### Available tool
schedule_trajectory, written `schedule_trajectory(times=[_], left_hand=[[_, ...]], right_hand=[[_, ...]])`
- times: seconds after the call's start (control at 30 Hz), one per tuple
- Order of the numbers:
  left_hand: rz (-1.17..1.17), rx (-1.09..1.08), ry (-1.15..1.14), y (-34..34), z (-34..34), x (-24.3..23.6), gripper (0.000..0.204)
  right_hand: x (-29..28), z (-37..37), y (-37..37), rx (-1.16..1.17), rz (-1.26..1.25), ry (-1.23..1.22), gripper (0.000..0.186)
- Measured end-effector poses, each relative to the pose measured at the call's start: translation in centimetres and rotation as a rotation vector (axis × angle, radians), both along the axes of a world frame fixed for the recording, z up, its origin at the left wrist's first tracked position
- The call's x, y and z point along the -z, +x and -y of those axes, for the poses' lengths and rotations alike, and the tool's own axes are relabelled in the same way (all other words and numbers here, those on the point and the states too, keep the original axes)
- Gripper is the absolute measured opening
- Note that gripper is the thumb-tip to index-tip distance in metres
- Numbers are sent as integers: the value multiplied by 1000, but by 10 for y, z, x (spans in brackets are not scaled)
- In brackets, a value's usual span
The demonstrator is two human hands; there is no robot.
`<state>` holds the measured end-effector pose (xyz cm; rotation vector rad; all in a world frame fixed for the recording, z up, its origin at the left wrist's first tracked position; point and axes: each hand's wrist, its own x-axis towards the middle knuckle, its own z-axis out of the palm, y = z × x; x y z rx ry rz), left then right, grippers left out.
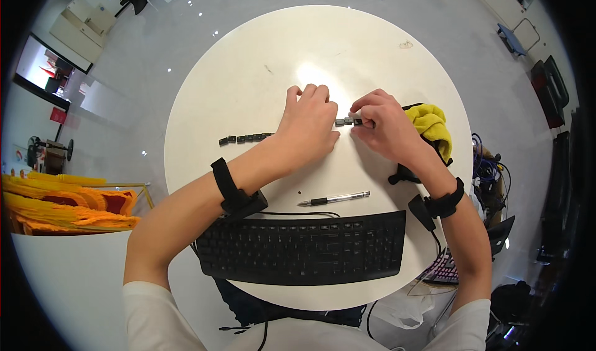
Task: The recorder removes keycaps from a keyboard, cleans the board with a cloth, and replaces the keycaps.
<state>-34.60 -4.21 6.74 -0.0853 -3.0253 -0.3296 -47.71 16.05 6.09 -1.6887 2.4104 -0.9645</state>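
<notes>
Small dark keycap-like pieces form a row across the white round table. My left hand arches over the row with curled fingers, thumb low beside it; what those fingers grip is hidden. My right hand pinches a dark piece at the row's right end, next to a few grey-topped ones. A black-and-silver pen lies below my hands, above a black keyboard.
A yellow-and-black cloth item lies right of my right hand. Black cables run along the right. Yellow-orange material is stacked off the table at left; tangled cables and a pink-and-black keyboard sit beyond the table's right edge.
</notes>
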Motion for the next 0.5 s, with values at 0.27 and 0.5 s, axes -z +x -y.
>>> schedule_trajectory(times=[0.27,0.5], left_hand=[[-31,-30,37,-5,-1,9,22],[-93,-45,129,-11,-9,17,12]], right_hand=[[14,8,-1,-15,-11,-47,13],[2,2,-4,82,40,-199,17]])
